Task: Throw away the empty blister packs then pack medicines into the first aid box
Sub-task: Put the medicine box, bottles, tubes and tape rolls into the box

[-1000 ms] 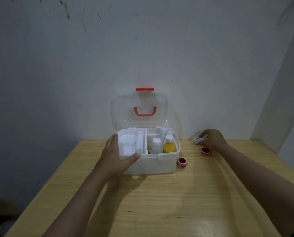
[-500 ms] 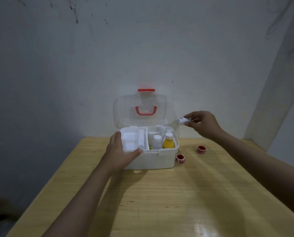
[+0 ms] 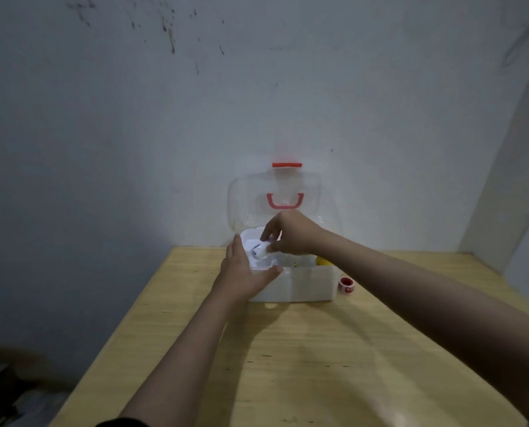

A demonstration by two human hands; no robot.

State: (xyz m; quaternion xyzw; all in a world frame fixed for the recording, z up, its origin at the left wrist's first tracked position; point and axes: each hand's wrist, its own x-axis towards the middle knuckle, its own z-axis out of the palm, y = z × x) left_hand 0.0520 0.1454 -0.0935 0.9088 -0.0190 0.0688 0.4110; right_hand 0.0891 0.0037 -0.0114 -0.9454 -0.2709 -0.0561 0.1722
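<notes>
Small white tube (image 3: 259, 250), dark print on it, blurred. Sits just left of frame centre, over the left compartment of the first aid box (image 3: 303, 285). Long axis seems to run right to left and a little downward; end toward the left of frame looks lower. Cannot tell whether it touches the tray floor.

Right hand (image 3: 290, 232) pinches the tube's right end between thumb and fingertips, reaching in from the right over the box's bottles. Nearer hand by far; release looks like its job.

Left hand (image 3: 246, 272) spread flat against the box's front-left corner, thumb along the front rim, steadying it, holding nothing.

Clear lid (image 3: 247, 204) stands open behind. Red-and-white roll (image 3: 346, 285) waits on the wooden table (image 3: 287, 365), just right of the box.
</notes>
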